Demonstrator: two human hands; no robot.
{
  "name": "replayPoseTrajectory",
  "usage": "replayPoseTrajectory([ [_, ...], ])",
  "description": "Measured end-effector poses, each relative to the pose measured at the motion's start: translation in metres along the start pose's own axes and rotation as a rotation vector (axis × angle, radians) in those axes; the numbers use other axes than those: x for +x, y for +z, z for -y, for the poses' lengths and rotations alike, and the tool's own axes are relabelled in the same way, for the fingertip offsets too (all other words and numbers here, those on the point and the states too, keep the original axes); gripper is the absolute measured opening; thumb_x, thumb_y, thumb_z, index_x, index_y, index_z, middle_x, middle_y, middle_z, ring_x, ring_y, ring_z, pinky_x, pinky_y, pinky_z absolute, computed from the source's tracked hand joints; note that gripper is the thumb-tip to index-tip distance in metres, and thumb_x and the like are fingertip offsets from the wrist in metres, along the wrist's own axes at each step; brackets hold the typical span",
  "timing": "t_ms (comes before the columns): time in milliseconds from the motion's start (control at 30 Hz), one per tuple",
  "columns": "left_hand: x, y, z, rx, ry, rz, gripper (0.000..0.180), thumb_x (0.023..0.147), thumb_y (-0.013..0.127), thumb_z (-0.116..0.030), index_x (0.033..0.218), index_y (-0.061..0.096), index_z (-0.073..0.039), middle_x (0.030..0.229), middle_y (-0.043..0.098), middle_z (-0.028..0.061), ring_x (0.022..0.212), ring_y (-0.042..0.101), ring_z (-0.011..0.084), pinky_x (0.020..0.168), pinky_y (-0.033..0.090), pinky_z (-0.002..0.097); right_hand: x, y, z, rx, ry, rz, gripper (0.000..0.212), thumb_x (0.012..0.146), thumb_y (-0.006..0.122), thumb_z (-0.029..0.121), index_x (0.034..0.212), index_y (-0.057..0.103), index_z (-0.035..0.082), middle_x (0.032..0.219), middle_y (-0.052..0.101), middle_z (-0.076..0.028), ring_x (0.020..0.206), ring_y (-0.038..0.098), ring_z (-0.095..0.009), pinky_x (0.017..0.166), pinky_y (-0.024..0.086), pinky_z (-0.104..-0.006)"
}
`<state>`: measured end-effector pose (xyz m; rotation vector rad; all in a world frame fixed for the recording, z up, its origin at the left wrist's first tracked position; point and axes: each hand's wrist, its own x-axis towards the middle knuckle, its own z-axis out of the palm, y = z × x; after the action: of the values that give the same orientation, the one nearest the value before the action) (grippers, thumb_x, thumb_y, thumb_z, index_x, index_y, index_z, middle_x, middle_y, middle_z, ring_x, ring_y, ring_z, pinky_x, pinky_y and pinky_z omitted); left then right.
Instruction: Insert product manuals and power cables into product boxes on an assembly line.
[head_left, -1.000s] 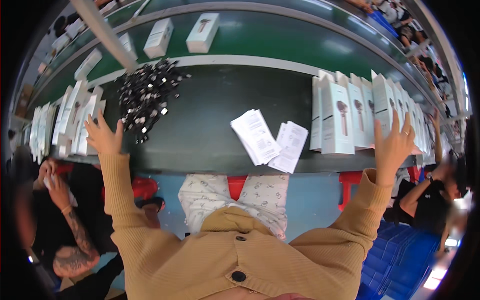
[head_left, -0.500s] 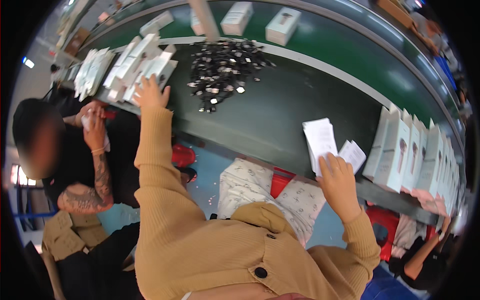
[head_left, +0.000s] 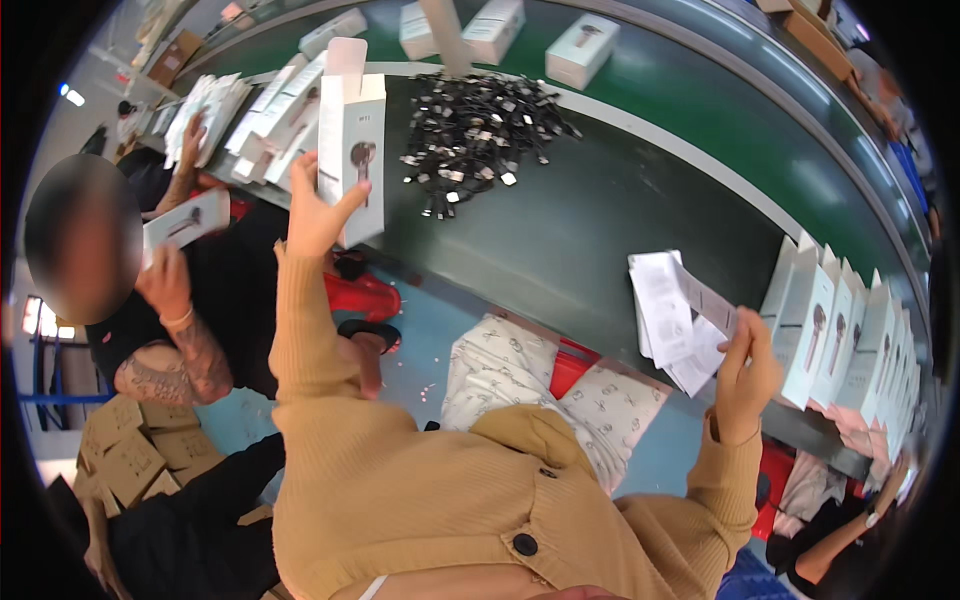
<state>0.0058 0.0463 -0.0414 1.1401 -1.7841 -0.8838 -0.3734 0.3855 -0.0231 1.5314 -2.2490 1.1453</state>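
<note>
My left hand (head_left: 318, 218) grips a white carton (head_left: 361, 118) with a picture on its front, its top flap standing up. It is held above the bench's left part, beside a row of similar cartons (head_left: 287, 115). At the right, my right hand (head_left: 748, 378) pinches the edge of a printed leaflet (head_left: 711, 301). The leaflet's other end lies over a loose stack of folded leaflets (head_left: 654, 318) at the bench's front edge. Between my hands, farther back, lies a heap of short black cables (head_left: 478, 135) with metal plugs.
Cartons with raised flaps (head_left: 812, 335) line the bench's right end. A green conveyor (head_left: 660, 105) behind the bench carries several closed cartons (head_left: 582, 52). At my left a co-worker (head_left: 190, 350) holds another carton (head_left: 186, 222). Red stools (head_left: 368, 294) and brown boxes (head_left: 130, 450) stand below.
My left hand has closed on a carton and lifted it from the left row. My right hand has moved right, pulling a leaflet's edge off the stack. The co-worker now holds up a carton.
</note>
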Motion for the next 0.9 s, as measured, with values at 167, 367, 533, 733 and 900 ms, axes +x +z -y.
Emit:
replayPoseTrajectory([
  [167, -0.069, 0.048, -0.059, -0.471, -0.127, 0.428, 0.079, 0.074, 0.075, -0.003, 0.131, 0.020, -0.008, 0.115, 0.057, 0.0144, 0.106, 0.056, 0.0191, 0.090, 0.047, 0.0331, 0.020, -0.004, 0.002, -0.200, -0.410, -0.016, 0.021, 0.076, 0.062, -0.008, 0.095, 0.064, 0.002, 0.072, 0.063, -0.011, 0.053, 0.057, -0.024, 0.048, 0.044, -0.0339],
  [367, -0.115, 0.101, -0.060, -0.642, -0.187, 0.595, 0.087, 0.070, 0.079, -0.004, 0.132, 0.019, -0.012, 0.119, 0.054, 0.0144, 0.110, 0.054, 0.0201, 0.094, 0.044, 0.0351, -0.008, 0.020, 0.004, -0.132, -0.458, 0.350, 0.014, 0.073, 0.065, 0.005, 0.086, 0.062, 0.004, 0.079, 0.064, -0.005, 0.055, 0.056, -0.021, 0.047, 0.044, -0.0330],
  [533, -0.140, 0.127, -0.061, -0.696, -0.283, 0.765, 0.092, 0.066, 0.082, -0.006, 0.133, 0.019, -0.012, 0.118, 0.052, 0.0135, 0.113, 0.050, 0.0199, 0.095, 0.041, 0.0351, -0.007, 0.019, 0.002, 0.034, -0.315, 0.555, 0.014, 0.076, 0.070, 0.011, 0.087, 0.065, 0.005, 0.080, 0.064, -0.007, 0.064, 0.062, -0.024, 0.054, 0.048, -0.0322],
  [733, -0.148, 0.133, -0.057, -0.623, -0.258, 0.846, 0.095, 0.064, 0.086, -0.012, 0.132, 0.020, -0.012, 0.115, 0.053, 0.0122, 0.109, 0.051, 0.0180, 0.094, 0.041, 0.0333, 0.008, -0.002, 0.006, -0.024, -0.173, 0.034, 0.007, 0.086, 0.065, 0.009, 0.086, 0.064, 0.003, 0.077, 0.064, -0.009, 0.060, 0.064, -0.018, 0.052, 0.048, -0.0272],
  [900, -0.147, 0.133, -0.062, -0.564, -0.250, 0.929, 0.095, 0.064, 0.087, -0.014, 0.132, 0.021, -0.010, 0.113, 0.054, 0.0125, 0.108, 0.051, 0.0180, 0.093, 0.041, 0.0328, 0.028, -0.040, 0.045, 0.606, 0.212, -0.087, 0.009, 0.089, 0.061, -0.001, 0.098, 0.062, -0.002, 0.079, 0.063, -0.006, 0.058, 0.063, -0.012, 0.049, 0.043, -0.0195],
])
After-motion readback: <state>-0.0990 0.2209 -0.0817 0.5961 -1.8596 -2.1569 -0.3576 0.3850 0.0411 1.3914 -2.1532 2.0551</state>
